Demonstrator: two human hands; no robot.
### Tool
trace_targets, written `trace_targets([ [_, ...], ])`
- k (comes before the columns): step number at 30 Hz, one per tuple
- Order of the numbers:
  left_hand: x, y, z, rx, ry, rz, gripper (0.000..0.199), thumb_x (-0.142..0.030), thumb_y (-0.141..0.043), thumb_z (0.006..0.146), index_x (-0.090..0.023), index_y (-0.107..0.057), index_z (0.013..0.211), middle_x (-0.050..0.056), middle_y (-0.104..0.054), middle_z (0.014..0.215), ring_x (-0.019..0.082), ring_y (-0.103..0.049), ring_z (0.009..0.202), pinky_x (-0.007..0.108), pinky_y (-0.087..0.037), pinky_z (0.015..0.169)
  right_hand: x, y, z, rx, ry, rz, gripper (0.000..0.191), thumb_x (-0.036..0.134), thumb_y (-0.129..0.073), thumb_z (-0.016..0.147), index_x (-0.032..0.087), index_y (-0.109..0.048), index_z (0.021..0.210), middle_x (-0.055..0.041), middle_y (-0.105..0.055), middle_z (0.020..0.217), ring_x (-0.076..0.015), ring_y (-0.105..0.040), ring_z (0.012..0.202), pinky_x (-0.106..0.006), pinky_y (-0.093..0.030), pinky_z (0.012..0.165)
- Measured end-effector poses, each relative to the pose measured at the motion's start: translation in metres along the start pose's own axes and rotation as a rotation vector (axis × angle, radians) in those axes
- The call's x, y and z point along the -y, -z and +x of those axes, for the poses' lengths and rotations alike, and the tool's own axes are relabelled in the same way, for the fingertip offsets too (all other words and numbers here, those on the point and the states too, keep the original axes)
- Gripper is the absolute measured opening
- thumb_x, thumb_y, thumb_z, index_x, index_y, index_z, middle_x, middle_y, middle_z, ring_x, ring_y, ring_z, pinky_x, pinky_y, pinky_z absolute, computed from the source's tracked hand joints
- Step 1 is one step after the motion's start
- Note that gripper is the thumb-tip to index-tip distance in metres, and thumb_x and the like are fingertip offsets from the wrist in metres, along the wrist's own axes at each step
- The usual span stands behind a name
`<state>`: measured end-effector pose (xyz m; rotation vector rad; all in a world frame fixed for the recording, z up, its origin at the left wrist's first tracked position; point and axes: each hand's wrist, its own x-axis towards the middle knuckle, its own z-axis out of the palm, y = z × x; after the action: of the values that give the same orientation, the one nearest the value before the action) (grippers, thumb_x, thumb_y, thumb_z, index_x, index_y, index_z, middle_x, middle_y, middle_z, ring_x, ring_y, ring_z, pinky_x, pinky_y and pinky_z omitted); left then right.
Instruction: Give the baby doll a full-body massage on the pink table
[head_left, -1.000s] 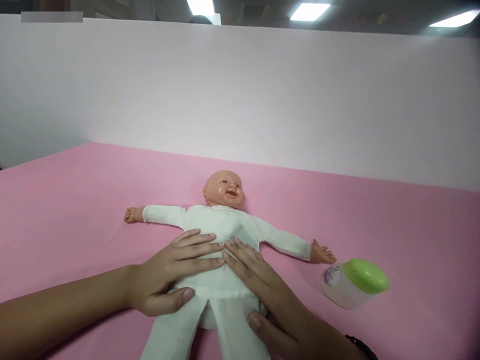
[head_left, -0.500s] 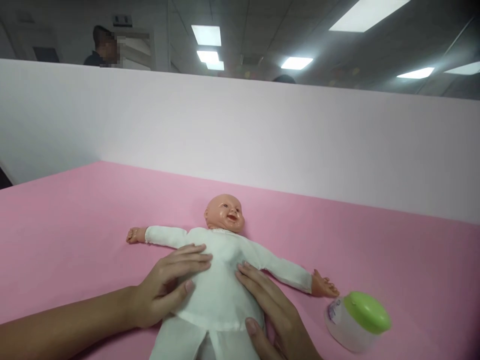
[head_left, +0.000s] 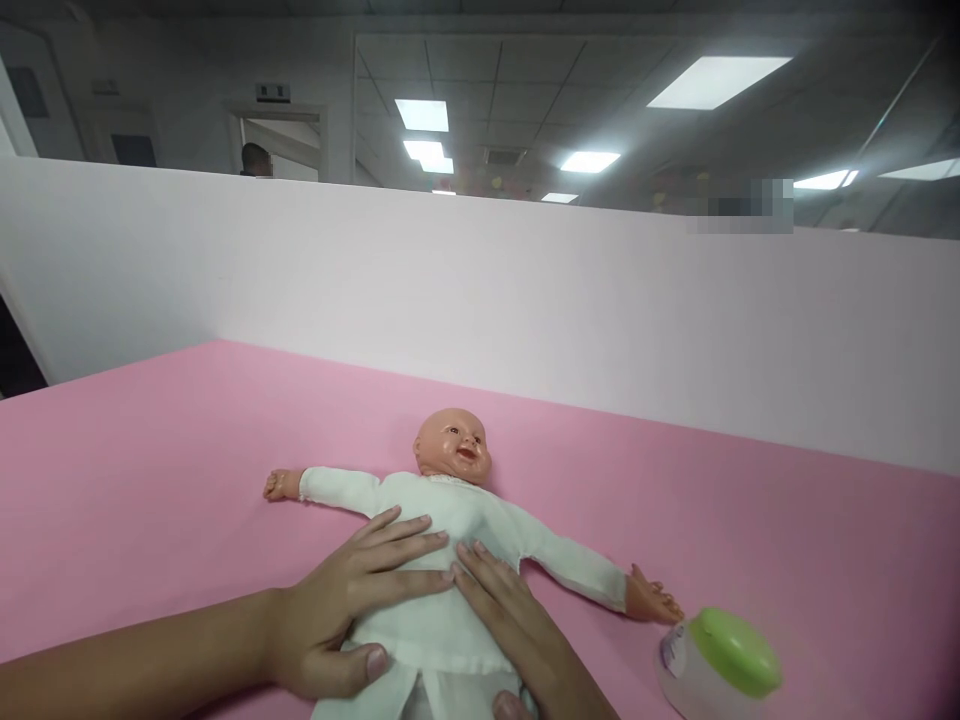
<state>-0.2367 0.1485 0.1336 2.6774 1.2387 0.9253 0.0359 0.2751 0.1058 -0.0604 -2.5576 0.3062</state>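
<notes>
A baby doll (head_left: 451, 445) in a white cloth suit lies on its back on the pink table, arms stretched out to both sides. Flat on the left part of its chest and belly rests my left hand (head_left: 360, 595), its fingers spread. My right hand (head_left: 517, 620) lies on the other side of the belly, fingers stretched out and its thumb low near the trousers. The fingertips of both hands come close together at the middle of the doll's front. The doll's lower legs are out of view, below the picture's edge.
Beside the doll's right-hand-side hand stands a clear jar (head_left: 705, 670) with a green lid (head_left: 735, 650). A white partition (head_left: 480, 290) rises behind the pink tabletop (head_left: 150, 450). Beyond it, a person's head (head_left: 256, 160) shows near a doorway.
Both hands have moved inward over the doll's belly, and the left fingers have spread wider. The camera has tilted up slightly. The person beyond the partition has moved towards the doorway.
</notes>
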Motion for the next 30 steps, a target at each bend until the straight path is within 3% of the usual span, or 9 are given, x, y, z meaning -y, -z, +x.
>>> trace_targets([
  [5, 0.005, -0.006, -0.004, -0.065, 0.079, -0.029, 0.070, -0.062, -0.039, 0.101, -0.029, -0.030, 0.163, 0.007, -0.033, 0.168, 0.031, -0.028, 0.156, 0.050, -0.012, 0.131, 0.005, 0.002, -0.002, 0.001, -0.076, -0.001, 0.068, 0.056, -0.036, 0.106, 0.024, -0.025, 0.166, -0.0072, -0.026, 0.168, -0.0281, -0.026, 0.156, -0.048, -0.029, 0.124],
  [8, 0.007, -0.010, -0.007, -0.156, 0.120, -0.040, 0.063, -0.055, -0.037, 0.104, -0.030, -0.033, 0.162, 0.008, -0.038, 0.165, 0.030, -0.031, 0.155, 0.050, -0.019, 0.130, 0.006, 0.003, -0.002, -0.033, -0.129, -0.035, 0.064, 0.045, -0.043, 0.106, 0.024, -0.028, 0.165, -0.0082, -0.030, 0.167, -0.0283, -0.031, 0.154, -0.048, -0.036, 0.121],
  [12, 0.010, -0.015, -0.009, -0.293, 0.165, -0.075, 0.050, -0.037, -0.042, 0.105, -0.031, -0.046, 0.154, 0.007, -0.053, 0.155, 0.028, -0.041, 0.150, 0.047, -0.035, 0.124, 0.009, 0.006, -0.002, -0.129, -0.165, -0.108, 0.056, 0.034, -0.049, 0.104, 0.023, -0.043, 0.158, -0.0085, -0.046, 0.158, -0.0259, -0.047, 0.146, -0.044, -0.046, 0.116],
  [15, 0.010, -0.018, -0.009, -0.383, 0.225, -0.129, 0.038, -0.030, -0.046, 0.103, -0.031, -0.062, 0.138, 0.006, -0.065, 0.141, 0.026, -0.054, 0.138, 0.045, -0.043, 0.118, 0.012, 0.008, 0.001, -0.253, -0.164, -0.125, 0.043, 0.029, -0.053, 0.102, 0.020, -0.061, 0.143, -0.0088, -0.062, 0.144, -0.0237, -0.060, 0.134, -0.039, -0.052, 0.112],
  [21, 0.005, -0.018, -0.010, -0.387, 0.111, -0.081, 0.043, -0.028, -0.048, 0.101, -0.027, -0.058, 0.143, 0.008, -0.067, 0.139, 0.027, -0.055, 0.136, 0.046, -0.045, 0.115, 0.022, 0.012, 0.006, -0.392, -0.088, -0.031, 0.027, 0.025, -0.055, 0.100, 0.019, -0.070, 0.122, -0.0076, -0.075, 0.121, -0.0187, -0.072, 0.112, -0.029, -0.059, 0.102],
  [25, 0.001, -0.017, -0.009, -0.332, 0.044, -0.074, 0.048, -0.034, -0.047, 0.102, -0.026, -0.053, 0.149, 0.011, -0.063, 0.143, 0.029, -0.052, 0.140, 0.047, -0.042, 0.118, 0.023, 0.014, 0.003, -0.346, -0.059, -0.009, 0.031, 0.024, -0.055, 0.100, 0.018, -0.067, 0.128, -0.0095, -0.072, 0.127, -0.0199, -0.070, 0.117, -0.031, -0.057, 0.105],
  [30, -0.004, -0.010, -0.004, -0.212, -0.090, -0.085, 0.056, -0.041, -0.044, 0.103, -0.025, -0.041, 0.156, 0.012, -0.054, 0.153, 0.029, -0.044, 0.147, 0.049, -0.031, 0.126, 0.026, 0.020, -0.001, -0.106, -0.057, 0.010, 0.051, 0.030, -0.050, 0.104, 0.020, -0.049, 0.154, -0.0098, -0.051, 0.155, -0.0224, -0.050, 0.144, -0.038, -0.045, 0.118],
])
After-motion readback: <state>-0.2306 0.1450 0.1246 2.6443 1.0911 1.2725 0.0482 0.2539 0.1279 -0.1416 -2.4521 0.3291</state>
